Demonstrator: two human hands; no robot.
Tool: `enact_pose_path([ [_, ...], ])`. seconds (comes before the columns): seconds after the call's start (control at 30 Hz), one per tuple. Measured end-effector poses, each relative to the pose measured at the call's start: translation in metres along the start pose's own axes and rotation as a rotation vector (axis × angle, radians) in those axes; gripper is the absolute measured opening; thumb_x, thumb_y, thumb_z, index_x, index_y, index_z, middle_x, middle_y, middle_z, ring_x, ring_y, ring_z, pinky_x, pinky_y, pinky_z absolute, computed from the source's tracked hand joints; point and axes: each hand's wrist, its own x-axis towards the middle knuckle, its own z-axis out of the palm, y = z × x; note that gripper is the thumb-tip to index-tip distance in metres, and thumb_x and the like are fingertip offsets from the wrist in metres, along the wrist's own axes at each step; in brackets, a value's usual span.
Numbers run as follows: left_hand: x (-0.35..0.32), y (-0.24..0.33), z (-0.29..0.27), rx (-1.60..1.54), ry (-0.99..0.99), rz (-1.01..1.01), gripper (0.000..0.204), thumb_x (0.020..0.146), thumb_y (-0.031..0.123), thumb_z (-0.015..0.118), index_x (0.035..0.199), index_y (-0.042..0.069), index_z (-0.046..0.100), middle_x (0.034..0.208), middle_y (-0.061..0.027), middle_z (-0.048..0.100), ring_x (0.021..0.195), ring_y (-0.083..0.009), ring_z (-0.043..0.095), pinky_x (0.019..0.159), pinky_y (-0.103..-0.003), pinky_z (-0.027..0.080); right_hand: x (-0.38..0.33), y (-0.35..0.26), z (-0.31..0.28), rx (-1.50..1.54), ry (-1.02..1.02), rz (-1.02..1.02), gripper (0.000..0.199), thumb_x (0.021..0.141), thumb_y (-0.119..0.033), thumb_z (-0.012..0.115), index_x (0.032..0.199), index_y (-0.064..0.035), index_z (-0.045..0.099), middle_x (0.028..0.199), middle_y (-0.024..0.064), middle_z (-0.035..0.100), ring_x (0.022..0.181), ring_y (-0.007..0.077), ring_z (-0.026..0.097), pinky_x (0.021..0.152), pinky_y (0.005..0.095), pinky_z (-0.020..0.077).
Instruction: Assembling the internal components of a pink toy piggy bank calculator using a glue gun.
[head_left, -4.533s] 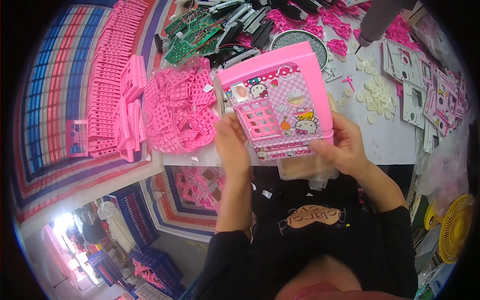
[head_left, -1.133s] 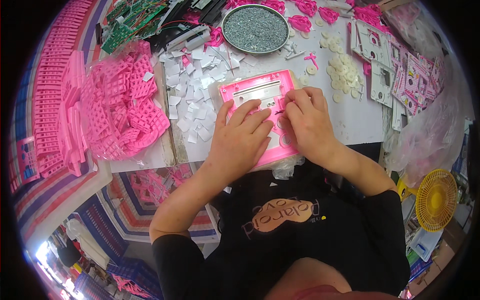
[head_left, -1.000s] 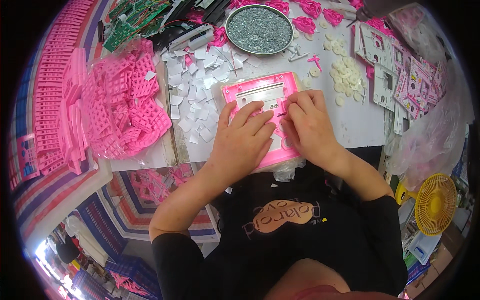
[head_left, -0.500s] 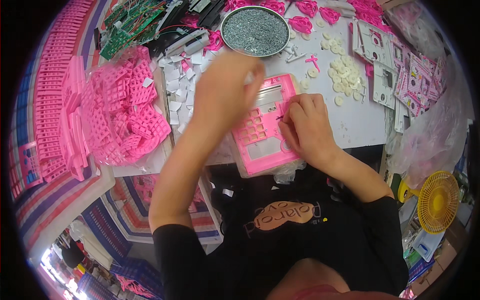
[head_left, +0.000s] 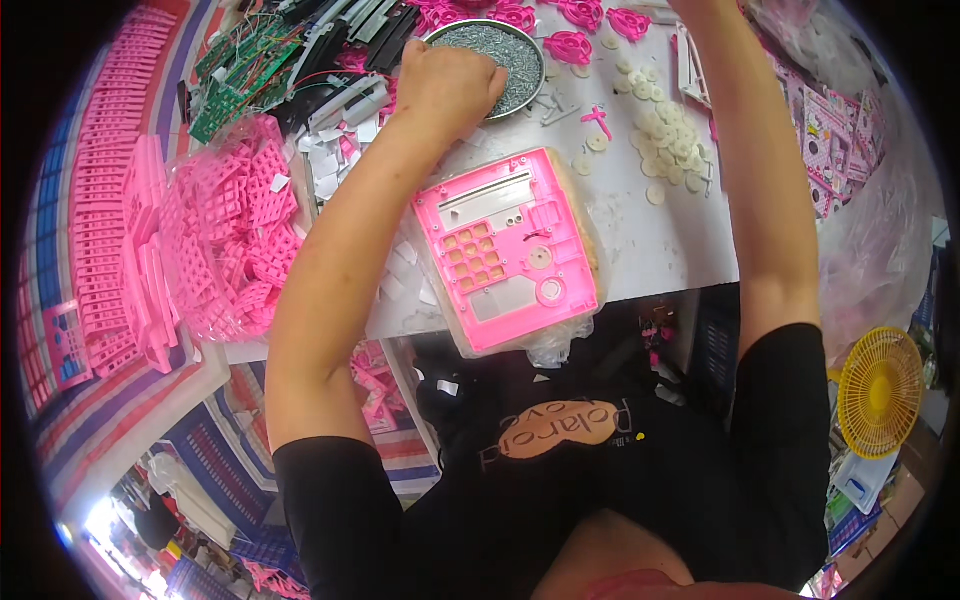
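Observation:
My left hand (head_left: 445, 88) is at the left side of a round metal dish of small screws (head_left: 515, 65), its fingers curled and their tips hidden. Whatever it may hold does not show. My right forearm (head_left: 765, 180) stretches up past the top edge, and that hand is out of the picture. Between my arms lies a pink plastic panel (head_left: 512, 242), inner side up, with a grid of square holes, a clear window and round openings. Inside one opening sits a cream disc (head_left: 540, 257). A plastic-wrapped pad (head_left: 583, 200) supports the panel, which neither hand touches.
Cream discs (head_left: 668, 145) are piled on the table right of the panel, near a small pink cross-shaped part (head_left: 597, 122). At left are a bag of pink keypad grids (head_left: 245, 220) and green circuit boards (head_left: 235, 80). A yellow fan (head_left: 880, 393) stands at lower right.
My left hand has moved up and left to the screw dish. My right hand has left the panel and gone beyond the top edge. The view has shifted slightly.

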Motion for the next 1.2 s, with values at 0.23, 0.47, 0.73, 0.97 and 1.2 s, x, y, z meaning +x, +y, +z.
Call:
enact_pose_path([
  [0.23, -0.105, 0.043, -0.05, -0.441, 0.332, 0.153, 0.013, 0.084, 0.019, 0.076, 0.084, 0.012, 0.064, 0.08, -0.0009, 0.064, 0.083, -0.0231, 0.061, 0.086, -0.043, 0.033, 0.012, 0.002, -0.019, -0.157, -0.716, 0.064, 0.054, 0.083, -0.015, 0.079, 0.129, -0.0031, 0.055, 0.102, 0.0059, 0.067, 0.09, 0.0146, 0.065, 0.079, 0.0294, 0.0538],
  [0.47, -0.169, 0.091, -0.034, -0.689, 0.309, 0.057, 0.014, 0.083, 0.011, 0.076, 0.094, 0.014, 0.068, 0.086, 0.0015, 0.067, 0.083, -0.0181, 0.063, 0.093, -0.043, 0.033, -0.152, -0.026, -0.03, 0.347, -0.754, 0.238, 0.043, 0.096, -0.024, 0.072, 0.129, -0.0104, 0.048, 0.071, -0.0002, 0.054, 0.061, 0.0137, 0.051, 0.056, 0.0279, 0.0423],
  [0.73, -0.171, 0.094, -0.038, -0.81, 0.352, 0.022, 0.019, 0.079, 0.01, 0.08, 0.094, 0.015, 0.069, 0.082, 0.0025, 0.066, 0.078, -0.0178, 0.062, 0.092, -0.042, 0.033, -0.186, -0.041, -0.033, 0.289, -0.816, 0.204, 0.039, 0.095, -0.028, 0.074, 0.118, -0.0137, 0.046, 0.064, -0.0019, 0.049, 0.056, 0.0124, 0.048, 0.056, 0.0299, 0.0432],
  [0.97, -0.172, 0.098, -0.038, -0.601, 0.338, -0.059, 0.024, 0.077, 0.018, 0.081, 0.098, 0.015, 0.069, 0.097, 0.0014, 0.066, 0.093, -0.018, 0.061, 0.098, -0.048, 0.033, -0.193, -0.028, -0.042, 0.237, -0.699, 0.182, 0.037, 0.096, -0.027, 0.073, 0.119, -0.0129, 0.047, 0.061, -0.0012, 0.047, 0.055, 0.0129, 0.048, 0.055, 0.0303, 0.0427],
  [1.2, -0.185, 0.093, -0.021, -0.381, 0.198, 0.168, 0.035, 0.079, 0.024, 0.08, 0.111, 0.014, 0.071, 0.113, 0.0021, 0.065, 0.107, -0.0184, 0.059, 0.107, -0.054, 0.028, -0.187, -0.019, -0.06, 0.352, -0.568, 0.182, 0.036, 0.088, -0.004, 0.07, 0.117, 0.0038, 0.052, 0.084, 0.0102, 0.062, 0.069, 0.0126, 0.061, 0.062, 0.0265, 0.05],
])
